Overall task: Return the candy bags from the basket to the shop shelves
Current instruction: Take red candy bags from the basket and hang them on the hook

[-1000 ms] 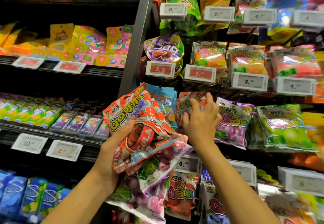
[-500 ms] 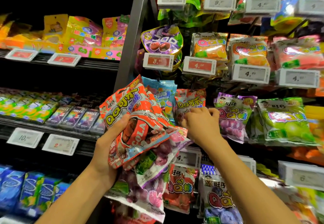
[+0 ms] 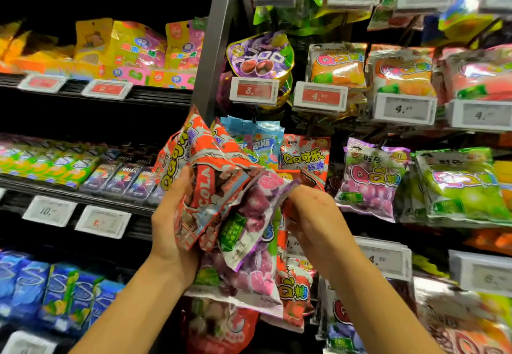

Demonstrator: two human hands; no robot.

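My left hand [image 3: 171,226] grips a fanned stack of candy bags in front of the shelves: red cola gummy bags [image 3: 205,176] on top and purple grape gummy bags [image 3: 255,215] beneath. My right hand [image 3: 310,218] is at the right edge of that stack, its fingers curled into the grape bags. Just behind the stack, a red cola bag [image 3: 304,157] hangs on its peg. The basket is out of view.
Pegs on the right carry purple grape bags [image 3: 371,179], green apple bags [image 3: 460,184], orange bags [image 3: 335,62] and white price tags [image 3: 401,108]. A grey upright post [image 3: 216,46] divides the bays. Left shelves hold mint boxes [image 3: 122,179] and blue gum packs [image 3: 55,295].
My right hand has let go of the cola bag hanging on the peg and come down and left to the stack in my left hand. The view has moved closer.
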